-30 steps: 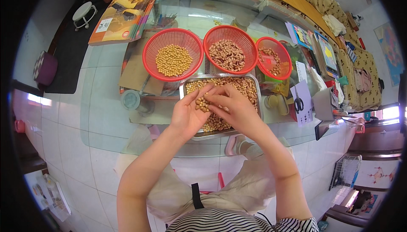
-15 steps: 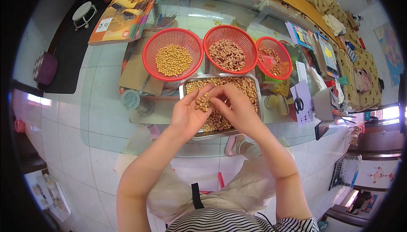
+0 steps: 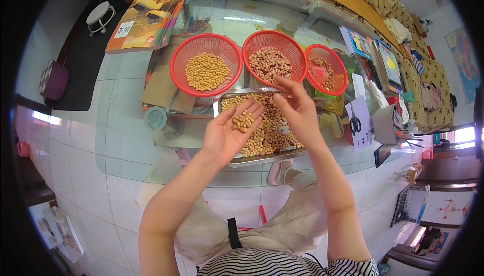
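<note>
A: Entry, head view. I take the tray (image 3: 229, 105) as landmark. What is the left hand doing?

B: I log the left hand (image 3: 229, 134) palm up over the tray's near-left corner, fingers spread flat and open, gripping nothing. A small heap of yellow beans (image 3: 242, 120) lies loose in the palm.

A: And the right hand?

B: The right hand (image 3: 298, 108) is above the tray's far right part, fingertips drawn together at the tray's far edge, just short of the middle basket (image 3: 275, 62). I cannot tell whether a bean is pinched between them.

A: Tray contents?

B: A mixed layer of pale and brown beans (image 3: 267, 132) covers the tray, partly hidden under both hands.

A: What stands behind the tray?

B: Three red baskets in a row. The left basket (image 3: 206, 64), beyond the tray's far-left corner, holds yellow beans. The middle one, straight behind it, holds brown speckled beans. The right basket (image 3: 325, 68), beyond the far-right corner, holds a thinner lot of reddish beans.

A: Support?

B: All rest on a glass tabletop (image 3: 126, 125). Scissors (image 3: 355, 124) lie right of the tray; a book stack (image 3: 149, 18) lies far left behind it.
</note>
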Demonstrator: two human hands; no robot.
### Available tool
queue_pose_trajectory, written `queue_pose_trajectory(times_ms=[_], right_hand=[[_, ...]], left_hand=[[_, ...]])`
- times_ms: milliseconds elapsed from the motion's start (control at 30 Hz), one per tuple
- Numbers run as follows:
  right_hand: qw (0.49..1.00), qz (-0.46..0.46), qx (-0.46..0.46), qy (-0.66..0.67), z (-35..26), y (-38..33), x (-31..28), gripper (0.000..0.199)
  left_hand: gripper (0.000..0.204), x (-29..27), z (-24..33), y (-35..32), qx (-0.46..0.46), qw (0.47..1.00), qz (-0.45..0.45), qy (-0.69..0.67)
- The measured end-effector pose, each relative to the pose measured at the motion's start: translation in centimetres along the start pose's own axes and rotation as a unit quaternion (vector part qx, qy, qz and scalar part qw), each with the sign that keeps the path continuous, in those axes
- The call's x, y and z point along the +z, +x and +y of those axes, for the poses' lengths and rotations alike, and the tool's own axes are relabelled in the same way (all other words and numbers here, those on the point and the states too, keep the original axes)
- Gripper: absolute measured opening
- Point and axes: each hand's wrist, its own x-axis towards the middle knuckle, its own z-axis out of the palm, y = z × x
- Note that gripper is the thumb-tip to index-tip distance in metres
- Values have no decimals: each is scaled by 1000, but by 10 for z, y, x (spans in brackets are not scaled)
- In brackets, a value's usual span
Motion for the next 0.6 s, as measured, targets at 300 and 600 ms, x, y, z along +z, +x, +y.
queue_pose_trajectory(times_ms=[300, 600], right_hand=[[980, -92, -44, -168, -20, -16, 22, 30], [982, -76, -23, -173, -15, -24, 33, 22]], left_hand=[[46, 8, 1, -5, 24, 998, 42, 51], [47, 5, -5, -3, 32, 998, 31, 51]])
